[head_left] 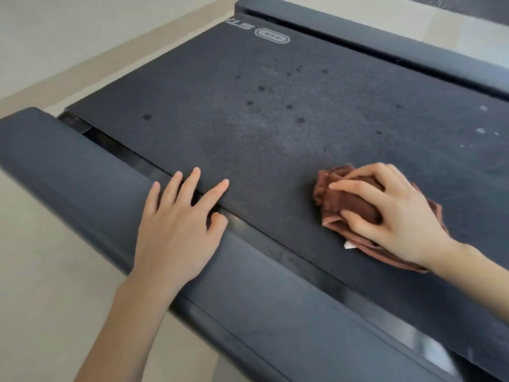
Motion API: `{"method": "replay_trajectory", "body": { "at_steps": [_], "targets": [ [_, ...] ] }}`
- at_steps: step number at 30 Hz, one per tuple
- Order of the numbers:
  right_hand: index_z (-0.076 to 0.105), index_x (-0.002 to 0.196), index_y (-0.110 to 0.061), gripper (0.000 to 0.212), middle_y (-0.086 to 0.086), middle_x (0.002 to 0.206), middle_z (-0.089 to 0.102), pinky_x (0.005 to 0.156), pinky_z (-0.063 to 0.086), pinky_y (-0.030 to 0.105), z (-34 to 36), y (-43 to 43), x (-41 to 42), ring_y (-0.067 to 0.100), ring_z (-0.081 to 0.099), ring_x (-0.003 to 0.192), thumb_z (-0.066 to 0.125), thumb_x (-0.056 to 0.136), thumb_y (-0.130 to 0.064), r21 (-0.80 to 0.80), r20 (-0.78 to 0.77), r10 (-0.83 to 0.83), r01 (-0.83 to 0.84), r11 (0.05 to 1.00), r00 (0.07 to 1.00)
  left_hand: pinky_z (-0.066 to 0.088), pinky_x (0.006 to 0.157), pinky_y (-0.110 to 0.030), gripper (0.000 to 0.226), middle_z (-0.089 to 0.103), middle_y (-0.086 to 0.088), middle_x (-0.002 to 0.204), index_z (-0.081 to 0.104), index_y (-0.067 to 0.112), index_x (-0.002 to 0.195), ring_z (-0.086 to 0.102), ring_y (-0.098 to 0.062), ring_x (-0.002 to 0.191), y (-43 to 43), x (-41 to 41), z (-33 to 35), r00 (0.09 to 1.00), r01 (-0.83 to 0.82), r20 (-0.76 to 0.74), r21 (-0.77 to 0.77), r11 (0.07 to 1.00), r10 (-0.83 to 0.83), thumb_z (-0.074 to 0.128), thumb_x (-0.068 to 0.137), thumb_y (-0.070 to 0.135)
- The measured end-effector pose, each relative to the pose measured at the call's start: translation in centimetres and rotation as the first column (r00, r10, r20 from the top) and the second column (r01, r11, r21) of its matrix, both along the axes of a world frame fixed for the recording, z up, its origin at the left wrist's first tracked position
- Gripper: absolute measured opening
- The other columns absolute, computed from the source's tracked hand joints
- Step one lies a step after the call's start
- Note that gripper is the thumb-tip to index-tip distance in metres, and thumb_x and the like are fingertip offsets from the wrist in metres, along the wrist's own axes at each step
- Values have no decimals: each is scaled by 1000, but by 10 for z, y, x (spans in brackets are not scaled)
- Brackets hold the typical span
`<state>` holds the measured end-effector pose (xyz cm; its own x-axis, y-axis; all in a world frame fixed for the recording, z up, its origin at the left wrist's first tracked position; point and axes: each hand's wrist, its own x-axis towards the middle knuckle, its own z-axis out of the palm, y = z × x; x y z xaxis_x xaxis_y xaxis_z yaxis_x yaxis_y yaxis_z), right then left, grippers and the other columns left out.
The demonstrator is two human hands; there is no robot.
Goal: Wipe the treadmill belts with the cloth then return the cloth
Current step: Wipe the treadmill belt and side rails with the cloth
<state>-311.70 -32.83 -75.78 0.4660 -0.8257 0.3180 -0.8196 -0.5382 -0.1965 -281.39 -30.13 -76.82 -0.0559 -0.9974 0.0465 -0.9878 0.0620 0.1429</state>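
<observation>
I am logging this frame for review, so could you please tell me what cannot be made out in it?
All in the head view:
- Brown cloth: largely covered by the right hand; its underside cannot be seen.
- Treadmill belt: cut off by the right edge, so its full length is unknown.
- Belt logo: lettering upside down and partly cut off by the end cover, unreadable.
- Left hand: palm hidden against the side rail.
</observation>
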Motion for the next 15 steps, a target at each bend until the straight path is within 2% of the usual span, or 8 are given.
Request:
{"method": "replay_trajectory", "body": {
  "at_steps": [2,4,7,12,15],
  "targets": [
    [64,116,-25,38,3,111,55,69,51,42,0,1,-9,23,51,99,51,85,-44,-4,3,-8,8,1000,1000,2,116,-44,50,11,6,157,17,47,142,3,-18,144,-2,-2,2,999,39,-7,26,999,-39,21,92,45],
    [65,113,-24,37,3,108,57,63,49,35,0,-10,1,23,51,97,51,85,-43,-34,-7,-2,2,999,1000,1,116,-46,51,9,9,157,19,45,143,-3,-15,144,-9,-15,4,990,132,-46,54,990,-130,28,94,49],
    [63,116,-26,38,3,108,56,59,44,28,-1,-49,35,22,51,98,50,85,-44,-84,-9,-35,34,996,999,-2,117,-45,57,3,12,157,14,43,144,-10,-11,143,-26,-43,3,975,220,-44,72,973,-217,24,89,53],
    [55,123,-28,39,3,115,51,65,39,28,-7,-133,100,23,44,107,47,89,-46,-117,-55,-118,111,987,992,1,117,-40,56,9,14,155,19,39,144,-1,-7,143,-34,-43,0,973,219,-94,73,973,-212,22,91,57],
    [53,126,-28,41,4,117,48,67,37,27,-9,-142,105,22,43,107,45,90,-46,-111,-72,-106,97,989,992,1,117,-38,61,11,16,155,22,39,144,0,-5,143,-32,-43,3,972,213,-116,91,973,-202,22,85,55]
  ]
}}
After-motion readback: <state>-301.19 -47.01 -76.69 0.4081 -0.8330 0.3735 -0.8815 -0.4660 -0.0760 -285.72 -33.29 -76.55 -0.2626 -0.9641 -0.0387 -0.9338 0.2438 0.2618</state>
